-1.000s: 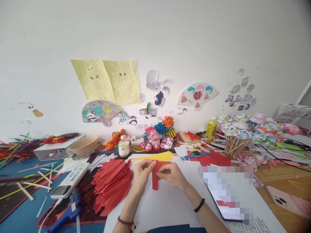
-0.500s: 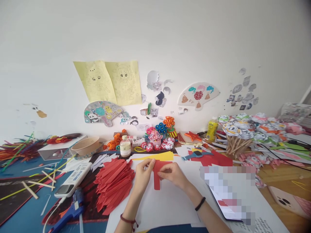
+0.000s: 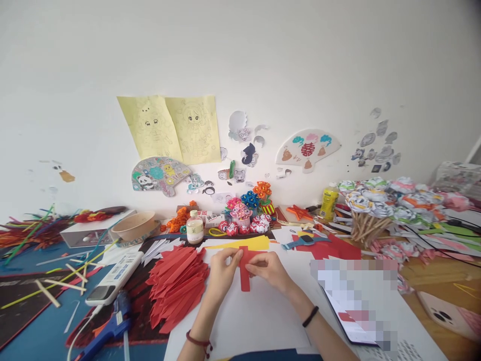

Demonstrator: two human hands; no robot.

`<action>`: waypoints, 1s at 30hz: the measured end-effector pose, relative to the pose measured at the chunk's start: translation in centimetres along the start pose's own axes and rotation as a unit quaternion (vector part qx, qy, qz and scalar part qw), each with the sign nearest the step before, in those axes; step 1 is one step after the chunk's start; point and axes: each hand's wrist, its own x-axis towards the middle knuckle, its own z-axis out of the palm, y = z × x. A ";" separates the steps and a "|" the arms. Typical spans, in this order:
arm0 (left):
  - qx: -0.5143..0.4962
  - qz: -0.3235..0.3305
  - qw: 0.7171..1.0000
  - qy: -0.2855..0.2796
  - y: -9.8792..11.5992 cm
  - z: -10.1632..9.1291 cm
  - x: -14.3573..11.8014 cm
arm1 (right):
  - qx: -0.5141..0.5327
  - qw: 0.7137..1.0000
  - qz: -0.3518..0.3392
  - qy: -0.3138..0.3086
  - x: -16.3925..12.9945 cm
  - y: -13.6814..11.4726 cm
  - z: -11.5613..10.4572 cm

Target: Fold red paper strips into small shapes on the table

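Note:
Between my two hands, a red paper strip (image 3: 245, 278) hangs upright over white paper (image 3: 263, 321). My left hand (image 3: 224, 268) pinches its upper left edge between thumb and forefinger. On the other side, my right hand (image 3: 268, 268) is closed on the strip's right part, its fingertips against the paper. The strip's upper end looks folded or wider than the lower end, partly covered by my fingers. Left of my left hand lies a heap of folded red paper pieces (image 3: 176, 288). Behind my hands is a sheet of yellow paper (image 3: 248, 244).
A blue glue gun (image 3: 116, 321) and a white power bank (image 3: 114, 278) lie at the left. A small bottle (image 3: 194, 228) stands behind the heap. To the right are a phone (image 3: 351, 318), a blue watch (image 3: 308, 240) and paper flowers on sticks (image 3: 370, 223).
Both hands stay pinched on the red paper strip. Its upper part shows narrower between my fingers, and the whole view has shifted slightly.

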 end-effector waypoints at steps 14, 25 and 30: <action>0.015 0.003 0.999 0.033 0.0 0.3 -0.2 | -0.033 0.999 -0.012 0.013 0.1 0.0 0.0; 0.045 0.014 0.999 0.013 0.5 0.5 -0.2 | -0.028 0.999 -0.014 0.030 0.1 0.0 -0.3; 0.048 0.000 0.999 -0.022 0.6 0.6 -0.1 | -0.020 0.999 -0.015 0.047 0.2 0.3 -0.5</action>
